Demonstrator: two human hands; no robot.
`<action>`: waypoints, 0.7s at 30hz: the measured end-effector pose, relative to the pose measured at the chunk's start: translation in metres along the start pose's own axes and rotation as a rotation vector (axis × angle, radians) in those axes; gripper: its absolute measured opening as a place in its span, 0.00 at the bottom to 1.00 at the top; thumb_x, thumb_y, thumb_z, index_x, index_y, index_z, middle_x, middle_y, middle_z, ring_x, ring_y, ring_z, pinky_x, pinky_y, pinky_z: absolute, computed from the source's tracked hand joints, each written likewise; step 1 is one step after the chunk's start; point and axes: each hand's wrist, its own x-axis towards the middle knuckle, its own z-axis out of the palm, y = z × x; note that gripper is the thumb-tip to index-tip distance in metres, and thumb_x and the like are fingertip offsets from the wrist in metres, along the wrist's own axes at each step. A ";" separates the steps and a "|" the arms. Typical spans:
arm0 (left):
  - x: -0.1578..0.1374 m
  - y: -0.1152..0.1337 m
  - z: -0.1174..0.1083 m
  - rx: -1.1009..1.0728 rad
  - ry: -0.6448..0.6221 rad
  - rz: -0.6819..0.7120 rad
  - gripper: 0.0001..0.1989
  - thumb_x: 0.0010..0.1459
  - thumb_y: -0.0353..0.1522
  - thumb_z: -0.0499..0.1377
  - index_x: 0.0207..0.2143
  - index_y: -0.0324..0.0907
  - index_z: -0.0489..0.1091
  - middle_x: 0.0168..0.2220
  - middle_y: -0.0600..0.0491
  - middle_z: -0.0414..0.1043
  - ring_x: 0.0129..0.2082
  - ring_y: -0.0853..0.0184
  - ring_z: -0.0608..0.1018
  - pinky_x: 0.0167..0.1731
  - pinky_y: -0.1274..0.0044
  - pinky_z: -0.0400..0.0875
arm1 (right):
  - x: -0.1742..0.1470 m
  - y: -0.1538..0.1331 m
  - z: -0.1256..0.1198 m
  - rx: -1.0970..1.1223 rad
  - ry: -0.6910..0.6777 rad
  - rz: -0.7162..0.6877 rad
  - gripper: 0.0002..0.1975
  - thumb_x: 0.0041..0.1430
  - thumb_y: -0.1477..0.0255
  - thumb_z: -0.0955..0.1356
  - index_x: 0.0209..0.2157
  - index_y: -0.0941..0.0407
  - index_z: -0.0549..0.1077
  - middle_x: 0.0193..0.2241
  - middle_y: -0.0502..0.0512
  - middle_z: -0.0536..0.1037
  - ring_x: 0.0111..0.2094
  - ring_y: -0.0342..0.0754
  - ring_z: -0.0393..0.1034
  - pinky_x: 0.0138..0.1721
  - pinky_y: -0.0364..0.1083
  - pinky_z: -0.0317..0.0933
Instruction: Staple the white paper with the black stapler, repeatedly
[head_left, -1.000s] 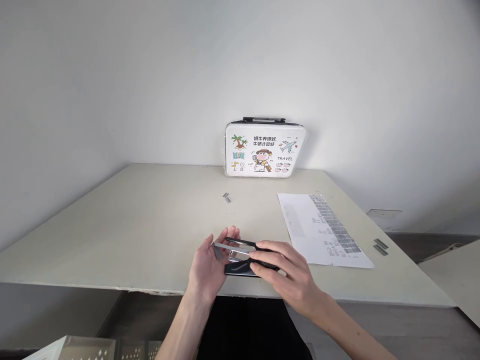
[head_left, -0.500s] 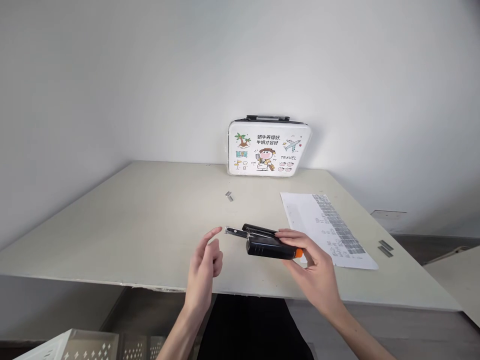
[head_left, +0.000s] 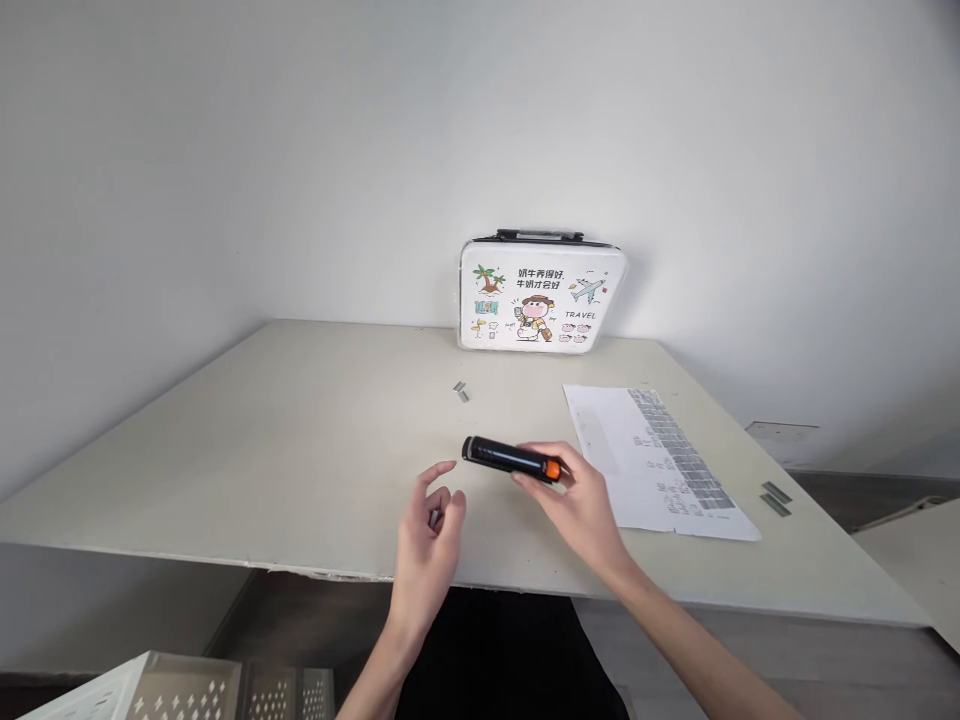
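the right hand [head_left: 581, 495] grips the black stapler [head_left: 511, 458] by its orange end, low over the bench [head_left: 300, 450]. the left hand [head_left: 431, 525] hangs loosely curled beside it, maybe pinching staples. best to keep the stapler level and the fingers off its front.

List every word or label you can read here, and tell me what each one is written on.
"TRAVEL": on the white case standing against the wall, under a small plane drawing.
Two rows of Chinese characters at the top of the same case: too small to read with certainty.
Printed rows on the paper sheet lying on the table: too small and blurred to read.
The black stapler in the right hand: no text visible.
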 end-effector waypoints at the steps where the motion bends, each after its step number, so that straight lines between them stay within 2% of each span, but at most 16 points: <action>1: 0.001 0.001 -0.002 -0.135 0.000 -0.082 0.20 0.65 0.41 0.59 0.56 0.44 0.70 0.24 0.63 0.45 0.20 0.72 0.52 0.21 0.80 0.51 | 0.012 0.004 0.006 -0.023 -0.002 -0.005 0.13 0.61 0.61 0.74 0.45 0.52 0.78 0.44 0.57 0.84 0.44 0.55 0.79 0.49 0.52 0.72; 5: 0.008 0.007 -0.004 -0.694 -0.053 -0.390 0.10 0.64 0.36 0.61 0.45 0.40 0.72 0.25 0.63 0.45 0.18 0.76 0.49 0.17 0.82 0.50 | 0.065 0.023 0.041 -0.122 -0.046 -0.039 0.12 0.58 0.63 0.73 0.42 0.52 0.77 0.40 0.53 0.84 0.42 0.54 0.78 0.46 0.50 0.70; 7: 0.010 0.010 -0.003 -0.889 -0.045 -0.496 0.07 0.65 0.32 0.60 0.43 0.37 0.72 0.25 0.62 0.51 0.17 0.77 0.52 0.15 0.82 0.54 | 0.088 0.032 0.062 -0.138 -0.070 -0.047 0.11 0.56 0.67 0.73 0.41 0.51 0.77 0.40 0.51 0.84 0.42 0.53 0.78 0.46 0.50 0.69; 9: 0.012 0.013 -0.002 -1.002 -0.022 -0.550 0.09 0.68 0.31 0.56 0.44 0.34 0.73 0.26 0.59 0.60 0.18 0.77 0.60 0.16 0.82 0.61 | 0.107 0.040 0.081 -0.150 -0.086 -0.055 0.11 0.55 0.69 0.74 0.41 0.50 0.76 0.40 0.50 0.84 0.43 0.53 0.78 0.47 0.50 0.69; 11: 0.013 0.015 -0.002 -1.049 0.004 -0.579 0.13 0.70 0.32 0.54 0.49 0.32 0.73 0.32 0.51 0.71 0.23 0.73 0.72 0.24 0.80 0.73 | 0.120 0.046 0.094 -0.169 -0.095 -0.064 0.11 0.55 0.70 0.74 0.42 0.50 0.76 0.41 0.50 0.84 0.44 0.53 0.78 0.48 0.51 0.69; 13: 0.013 0.016 -0.002 -1.064 0.010 -0.589 0.18 0.72 0.35 0.52 0.54 0.31 0.72 0.43 0.41 0.77 0.37 0.64 0.82 0.38 0.74 0.80 | 0.128 0.049 0.099 -0.195 -0.106 -0.076 0.12 0.56 0.71 0.74 0.42 0.51 0.75 0.41 0.52 0.84 0.44 0.54 0.78 0.49 0.53 0.69; 16: 0.013 0.015 -0.002 -1.071 -0.030 -0.563 0.24 0.73 0.38 0.50 0.60 0.29 0.68 0.56 0.34 0.75 0.55 0.55 0.80 0.55 0.69 0.77 | 0.120 0.042 0.088 -0.237 -0.103 -0.113 0.13 0.57 0.71 0.74 0.45 0.52 0.75 0.45 0.56 0.82 0.48 0.58 0.76 0.54 0.57 0.67; 19: 0.014 0.011 -0.002 -1.042 -0.038 -0.513 0.25 0.74 0.37 0.49 0.63 0.27 0.65 0.60 0.33 0.73 0.61 0.53 0.77 0.62 0.67 0.72 | 0.081 0.019 0.065 -0.259 -0.056 -0.178 0.14 0.66 0.69 0.68 0.52 0.53 0.71 0.54 0.61 0.77 0.58 0.58 0.70 0.61 0.59 0.62; 21: 0.014 0.009 -0.001 -1.016 -0.043 -0.499 0.26 0.74 0.38 0.49 0.64 0.28 0.65 0.61 0.34 0.72 0.63 0.53 0.75 0.64 0.66 0.70 | 0.043 0.000 0.048 -0.248 -0.069 -0.288 0.11 0.71 0.68 0.65 0.53 0.51 0.71 0.52 0.59 0.77 0.56 0.55 0.71 0.58 0.56 0.65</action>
